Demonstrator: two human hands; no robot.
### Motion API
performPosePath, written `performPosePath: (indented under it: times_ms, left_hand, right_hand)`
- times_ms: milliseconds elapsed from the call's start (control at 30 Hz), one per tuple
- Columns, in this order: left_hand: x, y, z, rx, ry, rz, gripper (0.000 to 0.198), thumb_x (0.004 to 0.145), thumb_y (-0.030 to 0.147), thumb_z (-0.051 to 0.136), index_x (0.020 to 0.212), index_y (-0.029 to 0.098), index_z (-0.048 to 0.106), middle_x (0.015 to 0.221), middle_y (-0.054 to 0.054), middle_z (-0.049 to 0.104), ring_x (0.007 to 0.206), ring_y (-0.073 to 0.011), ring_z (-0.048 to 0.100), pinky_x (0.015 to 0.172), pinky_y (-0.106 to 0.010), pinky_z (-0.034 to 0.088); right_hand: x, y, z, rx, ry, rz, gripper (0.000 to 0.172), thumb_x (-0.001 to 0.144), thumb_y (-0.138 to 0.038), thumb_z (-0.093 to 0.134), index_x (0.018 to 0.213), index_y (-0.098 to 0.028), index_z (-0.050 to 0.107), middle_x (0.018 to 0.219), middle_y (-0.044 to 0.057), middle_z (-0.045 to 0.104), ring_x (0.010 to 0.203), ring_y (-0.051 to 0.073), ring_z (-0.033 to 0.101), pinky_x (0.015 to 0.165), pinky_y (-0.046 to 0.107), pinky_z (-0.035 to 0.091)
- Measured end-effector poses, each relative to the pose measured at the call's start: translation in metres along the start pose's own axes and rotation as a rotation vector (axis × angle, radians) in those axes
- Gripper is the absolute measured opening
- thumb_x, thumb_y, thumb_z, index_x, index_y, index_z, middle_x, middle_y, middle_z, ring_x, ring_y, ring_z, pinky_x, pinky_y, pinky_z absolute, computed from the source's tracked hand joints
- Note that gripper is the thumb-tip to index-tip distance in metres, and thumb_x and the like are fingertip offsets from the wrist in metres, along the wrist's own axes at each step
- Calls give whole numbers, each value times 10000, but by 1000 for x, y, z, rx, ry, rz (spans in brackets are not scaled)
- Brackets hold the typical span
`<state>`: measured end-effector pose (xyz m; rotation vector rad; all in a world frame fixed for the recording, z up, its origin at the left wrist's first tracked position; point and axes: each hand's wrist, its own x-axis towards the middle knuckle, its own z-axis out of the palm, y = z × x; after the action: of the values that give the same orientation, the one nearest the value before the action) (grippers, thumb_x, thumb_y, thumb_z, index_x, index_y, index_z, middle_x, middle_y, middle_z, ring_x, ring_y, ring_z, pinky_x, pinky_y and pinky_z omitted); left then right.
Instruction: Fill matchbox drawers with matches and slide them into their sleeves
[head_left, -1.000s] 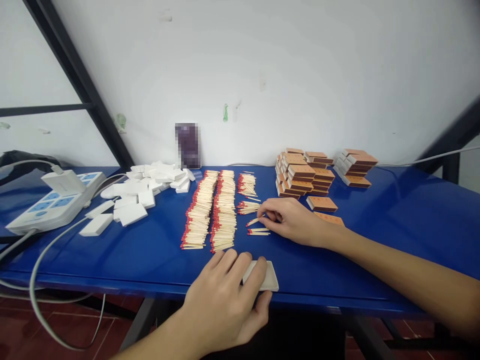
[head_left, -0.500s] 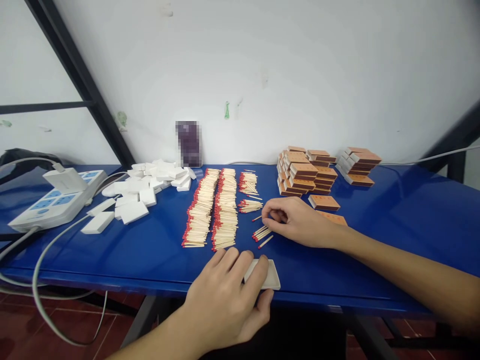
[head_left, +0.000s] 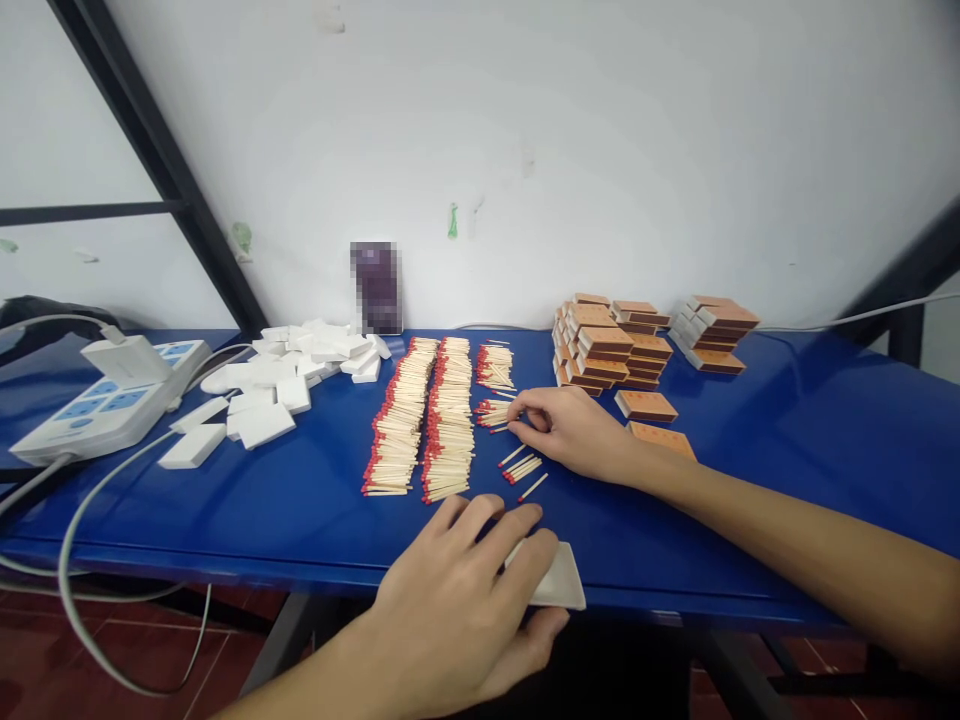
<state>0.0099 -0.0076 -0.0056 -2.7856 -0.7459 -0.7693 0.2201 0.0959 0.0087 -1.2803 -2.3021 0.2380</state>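
My left hand (head_left: 469, 590) is closed on a small white matchbox tray (head_left: 562, 580), held at the front edge of the table. Its fingers cover the tray's left part, and no matches show in the visible part. My right hand (head_left: 577, 430) pinches with thumb and forefinger at the stick end of a red-tipped match (head_left: 500, 429), beside a small pile of matches (head_left: 491, 410). Just in front of this hand lie several loose matches (head_left: 523, 468) and one single match (head_left: 534, 487).
Two long rows of matches (head_left: 450, 420) lie left of my hands. White matchbox trays (head_left: 274, 385) are heaped farther left, near a power strip (head_left: 112, 405) with cables. Stacked orange matchboxes (head_left: 607, 345) stand at the back right. A pixelated dark object (head_left: 377, 288) leans on the wall.
My right hand has moved left and back, from the loose matches to the small pile. My left hand and the tray have shifted right and toward me.
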Motion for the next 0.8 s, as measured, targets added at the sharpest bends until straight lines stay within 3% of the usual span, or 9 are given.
performPosePath:
  times_ms: [167, 333, 533, 800]
  left_hand:
    - [1, 0, 0, 25, -98, -5, 361, 947, 417, 581, 1202, 161, 581, 1299, -65, 641, 1041, -291, 580, 866, -459, 518]
    - [0, 0, 1, 26, -69, -48, 350, 945, 410, 567, 1185, 155, 579, 1276, -107, 646, 1050, -311, 583, 886, -493, 503]
    - [0, 0, 1, 56, -70, -72, 358, 959, 407, 524, 1202, 150, 575, 1288, -154, 632, 1067, -336, 591, 874, -510, 505]
    - [-1, 0, 2, 70, -85, -74, 368, 975, 412, 491, 1222, 149, 564, 1332, -174, 602, 1096, -338, 582, 892, -500, 495]
  right_hand:
    - [1, 3, 2, -11, 20, -27, 190, 895, -253, 550, 912, -205, 733, 588, -38, 500, 560, 118, 456, 558, 245, 295]
    - [0, 1, 0, 36, -18, 0, 165, 881, -258, 568, 893, -203, 723, 566, -51, 476, 538, 115, 436, 547, 247, 294]
    - [-9, -9, -12, 155, -117, 50, 151, 843, -266, 573, 757, -193, 672, 534, -76, 347, 503, 101, 334, 513, 250, 269]
    - [-21, -16, -16, 165, -159, 65, 153, 829, -278, 576, 758, -195, 683, 540, -76, 299, 510, 100, 293, 510, 253, 263]
